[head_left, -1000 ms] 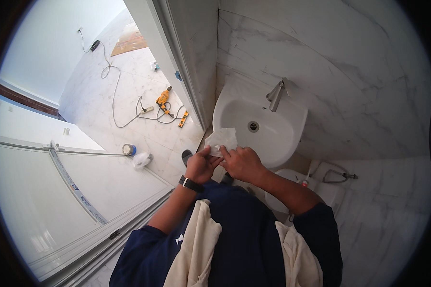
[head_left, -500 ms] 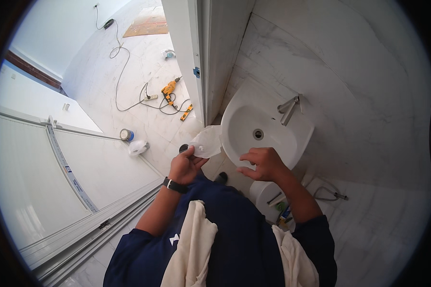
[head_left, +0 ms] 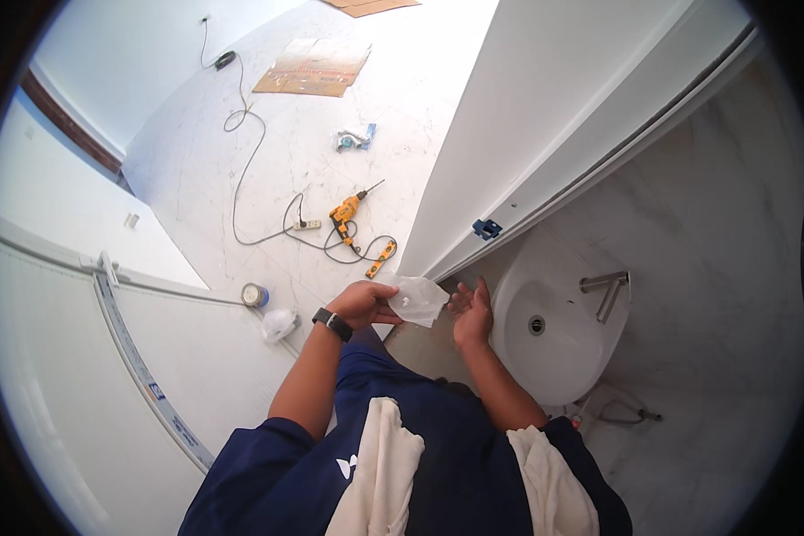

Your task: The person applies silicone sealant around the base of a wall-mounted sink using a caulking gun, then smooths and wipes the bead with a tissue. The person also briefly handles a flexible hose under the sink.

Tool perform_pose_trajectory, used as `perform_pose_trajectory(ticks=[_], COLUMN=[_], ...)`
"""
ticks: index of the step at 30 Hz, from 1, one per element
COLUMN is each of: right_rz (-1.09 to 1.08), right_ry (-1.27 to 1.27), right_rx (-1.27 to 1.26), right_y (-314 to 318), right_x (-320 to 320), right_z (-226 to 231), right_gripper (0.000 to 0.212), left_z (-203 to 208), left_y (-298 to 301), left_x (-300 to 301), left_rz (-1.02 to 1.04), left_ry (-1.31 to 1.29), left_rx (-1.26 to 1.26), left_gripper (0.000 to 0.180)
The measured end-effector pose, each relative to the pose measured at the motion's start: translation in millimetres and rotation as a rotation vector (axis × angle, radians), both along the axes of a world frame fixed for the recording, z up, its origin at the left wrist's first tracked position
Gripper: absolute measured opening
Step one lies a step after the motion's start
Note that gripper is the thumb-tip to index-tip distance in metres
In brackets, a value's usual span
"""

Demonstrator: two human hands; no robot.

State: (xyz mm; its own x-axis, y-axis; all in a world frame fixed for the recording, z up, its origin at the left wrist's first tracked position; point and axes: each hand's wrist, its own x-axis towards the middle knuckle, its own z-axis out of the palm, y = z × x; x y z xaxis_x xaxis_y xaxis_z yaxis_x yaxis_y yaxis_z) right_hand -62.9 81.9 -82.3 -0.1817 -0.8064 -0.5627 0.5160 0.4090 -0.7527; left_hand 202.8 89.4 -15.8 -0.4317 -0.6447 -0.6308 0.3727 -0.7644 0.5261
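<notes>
Here's the white sheet (head_left: 422,304), held out left of the washbasin (head_left: 545,366);
the left hand (head_left: 363,305) pinches its edge; the right hand (head_left: 473,316) hovers open and empty, palm showing, fingers loosely spread, just beside the opposite edge.

The head view looks steeply down from the wearer's own head, picture upright, through a wide fisheye (straight edges bow toward its dark round rim). Nearest, along the bottom, is the shirt (head_left: 473,438); the left hand (head_left: 362,304) and right hand (head_left: 473,313) come mid-frame, a little farther off. Floor (head_left: 188,152) fills the distant upper left; the sink (head_left: 554,393) stands near, right.
</notes>
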Motion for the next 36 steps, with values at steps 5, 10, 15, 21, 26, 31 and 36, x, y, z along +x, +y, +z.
perform_pose_trajectory(ticks=[5,10,15,21,26,31,36], right_rz=[-0.393,-0.694,-0.409,-0.312,-0.251,-0.224,-0.279], right_ry=[0.163,-0.395,1.072,1.475,1.418,1.397,1.032], right_rx=[-0.017,-0.318,-0.763,-0.500,-0.333,-0.327,-0.393], right_y=[-65,-126,-182,-190,-186,-185,-193], right_x=[28,-14,-42,-54,-46,-43,-44], right_z=[-82,-139,-180,-150,-120,-116,-125], right_gripper=[0.047,0.050,0.045,0.037,0.038,0.039,0.039], left_z=[5,8,12,20,19,11,5], left_y=[-62,-81,-81,-83,-77,-65,-57], left_x=[24,36,26,15,16,19,25], left_rz=[-0.197,-0.271,-0.295,-0.328,-0.328,-0.311,-0.301], left_ry=[0.087,0.144,0.129,0.138,0.120,0.135,0.128], left_rx=[-0.004,-0.025,0.003,0.005,0.042,0.070,0.098], left_gripper=[0.044,0.048,0.049,0.048,0.048,0.048,0.048])
